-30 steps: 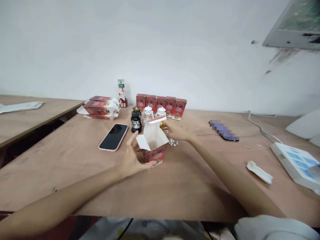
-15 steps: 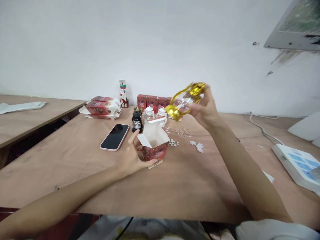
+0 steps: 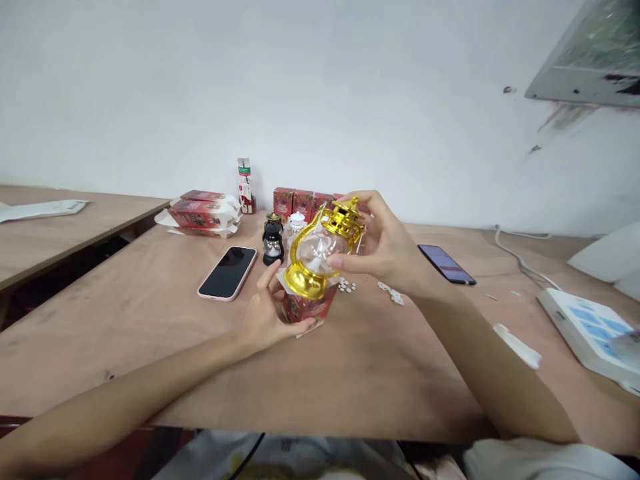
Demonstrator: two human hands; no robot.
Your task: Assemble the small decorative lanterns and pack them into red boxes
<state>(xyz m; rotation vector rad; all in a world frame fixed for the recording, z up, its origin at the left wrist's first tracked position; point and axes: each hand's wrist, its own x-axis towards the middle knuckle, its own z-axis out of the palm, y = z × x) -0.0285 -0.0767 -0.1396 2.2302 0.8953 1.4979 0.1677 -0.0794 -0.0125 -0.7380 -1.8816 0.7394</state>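
My right hand (image 3: 383, 243) grips a small gold lantern (image 3: 307, 283) with a clear globe, tilted with its base down to the left. The lantern is in front of and above a red printed box (image 3: 310, 308), hiding the box's opening. My left hand (image 3: 267, 310) is wrapped round the left side of that box, thumb along its lower front edge, holding it on the table. Just behind stand a black lantern (image 3: 273, 243), a bronze-topped one (image 3: 275, 218) and a white lantern (image 3: 297, 223), partly covered by the gold one.
Flattened red cartons (image 3: 203, 213) lie at the back left, near a bottle (image 3: 245, 187). Closed red boxes (image 3: 283, 201) line the wall. A pink-edged phone (image 3: 228, 273), another phone (image 3: 447, 265), small white discs (image 3: 347, 285), white pieces (image 3: 393, 293) and a white power strip (image 3: 590, 330) lie about.
My right hand has brought the gold lantern left and down, from the box's upper right to over its opening, tipping it more upright. My left hand keeps its hold on the box.
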